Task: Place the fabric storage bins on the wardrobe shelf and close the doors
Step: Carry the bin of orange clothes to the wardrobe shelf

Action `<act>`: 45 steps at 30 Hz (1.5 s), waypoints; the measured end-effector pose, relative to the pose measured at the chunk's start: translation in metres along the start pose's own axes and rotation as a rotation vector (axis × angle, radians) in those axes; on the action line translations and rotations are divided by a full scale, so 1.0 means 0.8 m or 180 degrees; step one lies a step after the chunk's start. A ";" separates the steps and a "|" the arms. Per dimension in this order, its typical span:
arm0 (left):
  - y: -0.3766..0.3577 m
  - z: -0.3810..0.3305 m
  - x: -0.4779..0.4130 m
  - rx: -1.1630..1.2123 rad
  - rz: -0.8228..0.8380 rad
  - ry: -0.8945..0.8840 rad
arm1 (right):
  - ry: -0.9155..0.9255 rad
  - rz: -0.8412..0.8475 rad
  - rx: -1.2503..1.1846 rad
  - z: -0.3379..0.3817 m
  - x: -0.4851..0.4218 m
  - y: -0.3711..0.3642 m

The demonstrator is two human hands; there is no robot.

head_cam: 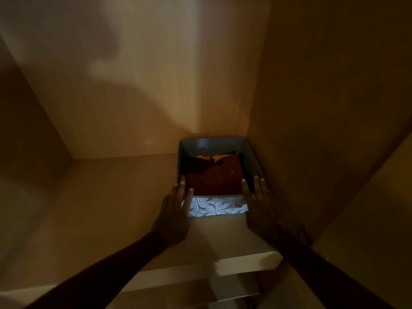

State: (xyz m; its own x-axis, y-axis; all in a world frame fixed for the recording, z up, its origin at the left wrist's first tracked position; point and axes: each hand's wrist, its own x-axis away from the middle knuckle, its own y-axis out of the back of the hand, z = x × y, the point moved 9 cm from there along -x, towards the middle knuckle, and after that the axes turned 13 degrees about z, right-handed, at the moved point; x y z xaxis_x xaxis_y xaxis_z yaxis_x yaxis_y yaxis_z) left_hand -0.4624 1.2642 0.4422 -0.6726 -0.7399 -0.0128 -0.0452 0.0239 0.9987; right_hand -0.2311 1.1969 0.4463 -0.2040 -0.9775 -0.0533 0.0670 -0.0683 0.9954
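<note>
A fabric storage bin [217, 207] with a white-and-grey leaf pattern sits on the wardrobe shelf [100, 208], pushed into the back right corner. Folded rust-red and orange clothes [213, 177] fill it. My left hand [176, 210] lies flat against the bin's front left corner, fingers straight over the rim. My right hand [256, 204] presses the front right corner the same way, fingers extended along the rim. Neither hand curls around anything.
The wardrobe's right side wall [323, 108] stands close beside the bin. The back panel [145, 74] is just behind it. Bare shelf stretches to the left of the bin. The shelf's pale front edge [245, 262] shows below my wrists. Lighting is dim.
</note>
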 end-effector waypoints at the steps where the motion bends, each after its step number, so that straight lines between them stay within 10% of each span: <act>1: -0.003 0.000 0.005 -0.0086 -0.0008 -0.0040 | -0.0025 -0.0028 0.0030 -0.001 0.000 -0.001; 38: 0.014 -0.005 -0.101 0.0403 0.0982 -0.0047 | -0.0064 0.0354 0.0072 -0.060 -0.134 0.000; 45: 0.026 -0.004 -0.071 0.1085 0.0251 0.0024 | 0.0164 0.0448 -0.0160 -0.041 -0.109 0.006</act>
State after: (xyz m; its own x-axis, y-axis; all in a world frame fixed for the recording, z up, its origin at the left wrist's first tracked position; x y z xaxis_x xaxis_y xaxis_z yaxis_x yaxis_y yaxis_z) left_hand -0.4231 1.3045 0.4640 -0.6785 -0.7317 0.0655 -0.2381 0.3033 0.9227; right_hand -0.1808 1.2750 0.4528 -0.1387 -0.9870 0.0810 0.1406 0.0614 0.9882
